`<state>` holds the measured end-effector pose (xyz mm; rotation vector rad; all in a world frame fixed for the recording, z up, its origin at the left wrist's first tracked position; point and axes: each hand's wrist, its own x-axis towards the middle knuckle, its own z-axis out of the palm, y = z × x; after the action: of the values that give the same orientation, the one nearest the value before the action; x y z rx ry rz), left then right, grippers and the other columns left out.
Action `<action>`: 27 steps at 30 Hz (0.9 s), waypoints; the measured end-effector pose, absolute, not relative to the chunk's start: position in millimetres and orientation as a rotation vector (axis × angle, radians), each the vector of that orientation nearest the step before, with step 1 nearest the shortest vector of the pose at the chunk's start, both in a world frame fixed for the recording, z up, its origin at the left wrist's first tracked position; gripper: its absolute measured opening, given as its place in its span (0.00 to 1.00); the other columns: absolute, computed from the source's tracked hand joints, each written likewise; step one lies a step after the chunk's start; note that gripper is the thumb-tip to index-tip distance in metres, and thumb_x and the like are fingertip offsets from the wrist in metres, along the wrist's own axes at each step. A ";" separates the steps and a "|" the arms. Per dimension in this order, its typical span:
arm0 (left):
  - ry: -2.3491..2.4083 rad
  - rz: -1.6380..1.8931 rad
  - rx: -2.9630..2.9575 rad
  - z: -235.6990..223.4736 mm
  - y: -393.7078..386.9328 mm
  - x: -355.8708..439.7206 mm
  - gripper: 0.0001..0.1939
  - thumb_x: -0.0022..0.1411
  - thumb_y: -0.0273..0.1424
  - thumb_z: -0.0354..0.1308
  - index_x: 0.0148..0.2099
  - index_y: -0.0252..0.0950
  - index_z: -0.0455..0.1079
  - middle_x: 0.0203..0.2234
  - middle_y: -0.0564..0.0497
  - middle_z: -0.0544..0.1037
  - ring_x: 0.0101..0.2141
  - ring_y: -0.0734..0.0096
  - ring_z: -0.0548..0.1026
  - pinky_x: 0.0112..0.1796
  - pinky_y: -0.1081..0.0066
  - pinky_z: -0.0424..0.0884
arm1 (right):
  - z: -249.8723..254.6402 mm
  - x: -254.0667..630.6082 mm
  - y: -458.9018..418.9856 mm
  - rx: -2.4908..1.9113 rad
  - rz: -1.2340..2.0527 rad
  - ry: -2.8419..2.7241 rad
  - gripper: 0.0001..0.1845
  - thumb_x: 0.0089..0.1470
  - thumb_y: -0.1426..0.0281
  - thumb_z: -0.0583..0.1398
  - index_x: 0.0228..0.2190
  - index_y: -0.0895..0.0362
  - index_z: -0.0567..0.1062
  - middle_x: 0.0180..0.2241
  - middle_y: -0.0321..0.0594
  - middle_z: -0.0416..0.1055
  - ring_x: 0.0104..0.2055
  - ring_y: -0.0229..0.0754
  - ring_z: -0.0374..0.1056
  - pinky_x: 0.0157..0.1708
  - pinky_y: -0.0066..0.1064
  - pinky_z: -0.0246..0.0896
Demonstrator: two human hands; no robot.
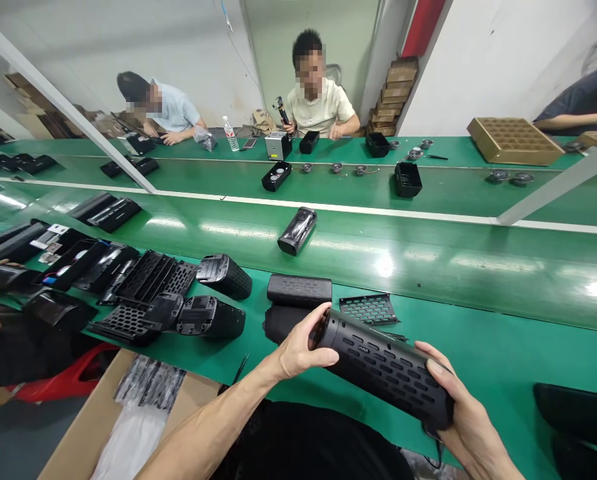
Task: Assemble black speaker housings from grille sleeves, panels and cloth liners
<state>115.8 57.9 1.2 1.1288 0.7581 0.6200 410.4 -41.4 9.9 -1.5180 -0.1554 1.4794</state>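
Observation:
Between my two hands I hold a black speaker (378, 367) with slotted grille holes, tilted down to the right above the bench. My left hand (303, 350) grips its left end, thumb on the near side. At the other end, my right hand (458, 393) wraps the lower corner with the thumb on top; a short strap or cord dangles there. Just behind the speaker lie a black grille-covered housing (299, 289) and a dark piece (283, 323) partly hidden by my left hand. A loose slotted grille panel (368, 309) rests beside them.
Black housings (211, 316) and stacked grille panels (148, 283) crowd the left bench. One shiny housing (297, 231) sits on the green conveyor (428, 257). A cardboard box (86, 427) with plastic bags stands below left. Dark parts (578, 413) lie right. Co-workers (321, 110) sit opposite.

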 end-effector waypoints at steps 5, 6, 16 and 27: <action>0.671 0.560 1.088 -6.3 57.3 112.9 0.62 0.56 0.43 0.75 0.80 0.46 0.40 0.73 0.40 0.59 0.69 0.42 0.62 0.66 0.50 0.64 | 13.7 413.1 -39.8 -1.552 1.519 -0.052 0.39 0.49 0.51 0.73 0.61 0.43 0.75 0.52 0.37 0.82 0.44 0.50 0.80 0.36 0.33 0.77; 0.648 0.581 1.084 -7.3 57.0 112.5 0.62 0.55 0.42 0.76 0.79 0.46 0.40 0.73 0.40 0.59 0.70 0.42 0.62 0.66 0.51 0.63 | 13.1 412.3 -39.5 -1.558 1.509 -0.015 0.36 0.50 0.51 0.73 0.59 0.44 0.76 0.52 0.38 0.82 0.43 0.49 0.80 0.36 0.32 0.77; 0.651 0.605 1.142 1.5 68.7 114.3 0.50 0.58 0.49 0.71 0.75 0.45 0.53 0.66 0.41 0.67 0.65 0.43 0.67 0.63 0.51 0.65 | -1.1 398.1 -57.3 -1.501 1.357 -0.171 0.43 0.48 0.48 0.72 0.62 0.43 0.71 0.55 0.42 0.78 0.47 0.56 0.79 0.40 0.40 0.78; 0.787 0.655 1.189 -4.0 76.5 142.2 0.39 0.64 0.47 0.63 0.73 0.43 0.59 0.64 0.45 0.69 0.65 0.45 0.65 0.66 0.52 0.56 | -15.1 371.8 -86.4 -1.566 1.196 -0.296 0.37 0.59 0.45 0.62 0.65 0.38 0.60 0.70 0.40 0.58 0.63 0.62 0.67 0.55 0.50 0.71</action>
<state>142.2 76.5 -4.0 1.1893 0.7867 0.6546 371.8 -86.4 -15.1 -1.5655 -0.2959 1.1956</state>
